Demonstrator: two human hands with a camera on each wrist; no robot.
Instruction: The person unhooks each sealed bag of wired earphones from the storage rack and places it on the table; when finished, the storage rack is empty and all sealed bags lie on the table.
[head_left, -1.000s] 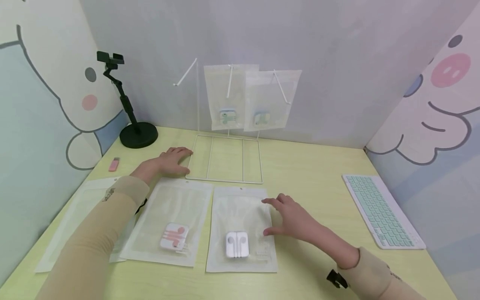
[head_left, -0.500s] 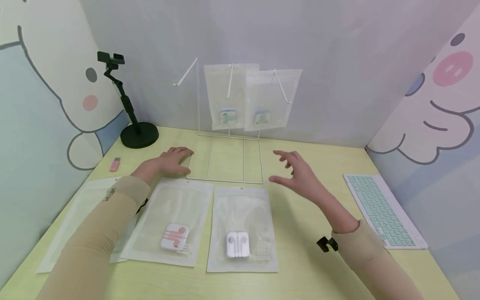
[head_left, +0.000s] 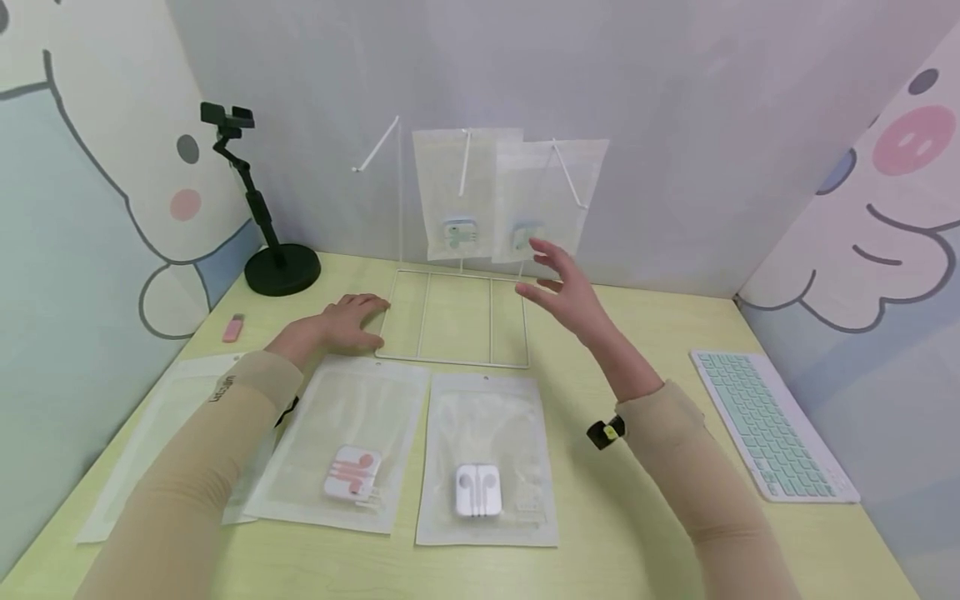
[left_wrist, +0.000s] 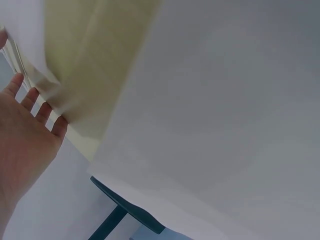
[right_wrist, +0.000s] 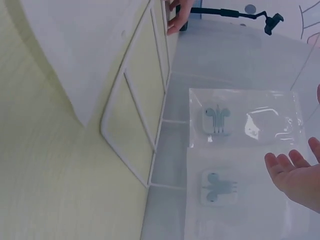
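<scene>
My left hand (head_left: 347,323) rests on the table, its fingers at the left edge of the white wire display rack (head_left: 450,363). My right hand (head_left: 568,300) is raised with fingers spread, just below and in front of the right hanging zip bag (head_left: 551,187); nothing is in it. A second zip bag (head_left: 456,179) hangs from the middle hook. Each contains green earphones in a case, such as the cased earphones (right_wrist: 217,120) in the right wrist view. On the table lie a bag with white earphones (head_left: 477,490) and one with pink earphones (head_left: 352,473).
Another bag (head_left: 168,400) lies at the left, partly under my left forearm. A black phone stand (head_left: 279,268) and a pink USB stick (head_left: 233,327) stand and lie at the back left. A keyboard (head_left: 772,425) sits at the right. The rack's left hook (head_left: 377,143) is bare.
My right hand has risen from beside the white-earphone bag, forward and up to the right hanging bag. My left hand has stayed at the rack's base.
</scene>
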